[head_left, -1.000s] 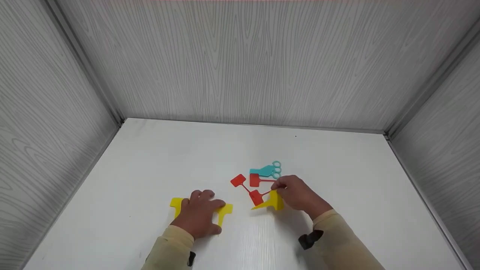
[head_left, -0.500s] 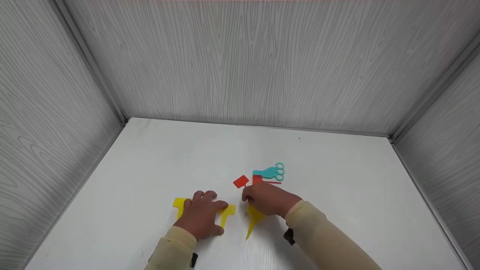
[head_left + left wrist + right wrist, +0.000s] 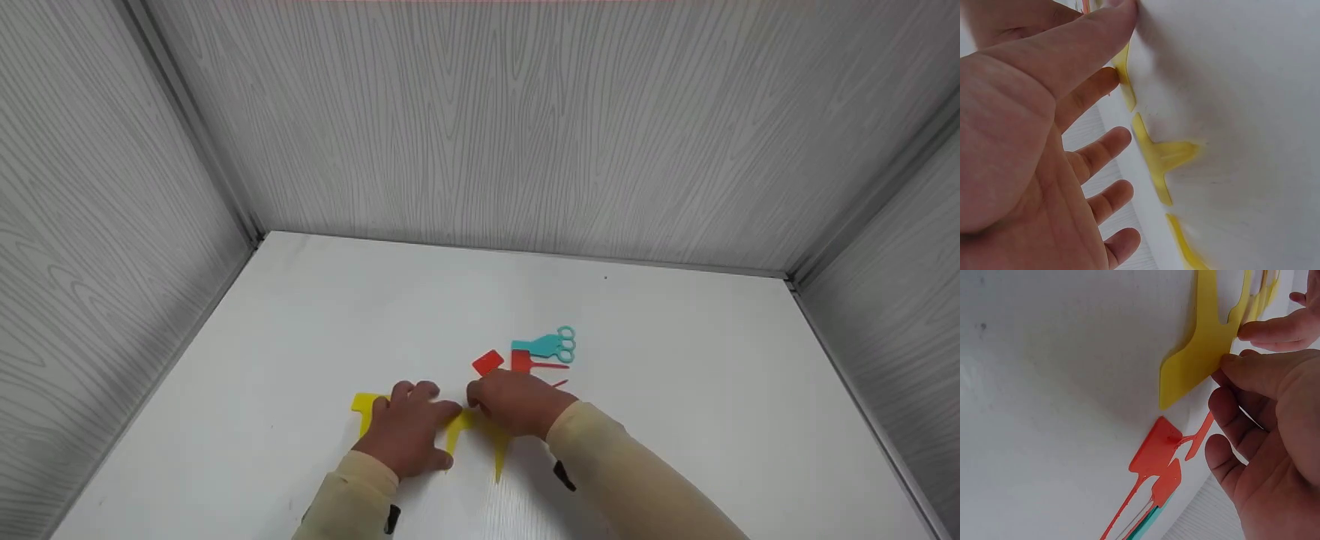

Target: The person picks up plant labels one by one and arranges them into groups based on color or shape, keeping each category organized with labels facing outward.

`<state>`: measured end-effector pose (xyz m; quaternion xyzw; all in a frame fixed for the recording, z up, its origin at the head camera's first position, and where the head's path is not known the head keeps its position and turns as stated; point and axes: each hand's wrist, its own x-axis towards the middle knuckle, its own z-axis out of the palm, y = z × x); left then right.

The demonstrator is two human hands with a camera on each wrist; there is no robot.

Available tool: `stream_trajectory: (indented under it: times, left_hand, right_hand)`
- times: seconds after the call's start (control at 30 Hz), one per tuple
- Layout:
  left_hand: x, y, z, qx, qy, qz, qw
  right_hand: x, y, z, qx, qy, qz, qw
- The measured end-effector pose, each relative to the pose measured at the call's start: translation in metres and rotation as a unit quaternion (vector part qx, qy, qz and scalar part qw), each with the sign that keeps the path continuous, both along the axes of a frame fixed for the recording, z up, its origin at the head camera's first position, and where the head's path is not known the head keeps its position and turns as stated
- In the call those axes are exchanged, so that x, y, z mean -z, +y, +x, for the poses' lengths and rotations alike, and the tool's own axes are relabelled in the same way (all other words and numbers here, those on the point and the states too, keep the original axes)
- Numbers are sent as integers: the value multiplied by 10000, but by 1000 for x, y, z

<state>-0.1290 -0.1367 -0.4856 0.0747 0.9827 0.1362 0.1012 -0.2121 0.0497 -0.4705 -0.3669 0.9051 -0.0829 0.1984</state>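
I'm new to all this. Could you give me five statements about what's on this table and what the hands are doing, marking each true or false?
1. The bare right hand holds a T-shaped, plastic-looking yellow tag. True.
2. The flat teal plastic-looking piece has three rings at one end. True.
3. The bare left hand is gripping the teal piece. False: it lies over other yellow tags.
4. A plastic-looking red tag with a squarish head and thin stem lies beside the teal piece. True.
5. The teal piece lies nearer the person than the yellow tags. False: it lies farther away.
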Motion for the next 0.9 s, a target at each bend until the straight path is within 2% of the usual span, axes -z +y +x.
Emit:
stream_trajectory:
  times: [0.23, 0.4, 0.7, 0.9]
  left_hand:
    - [-4, 4, 1, -19, -51, -59, 10000]
    - [-3, 4, 3, 79, 96, -245, 9996]
    - [-2, -2, 7, 23, 212, -180, 9996]
    - [-2, 2, 8, -12, 325, -215, 9992]
  right_hand:
    - [2, 5, 0, -152, 91, -141, 9997]
    - [4, 13, 0, -155, 206, -308, 9992]
    - [5, 30, 2, 432, 203, -602, 9970]
    - [7, 46, 0, 863, 411, -623, 9935]
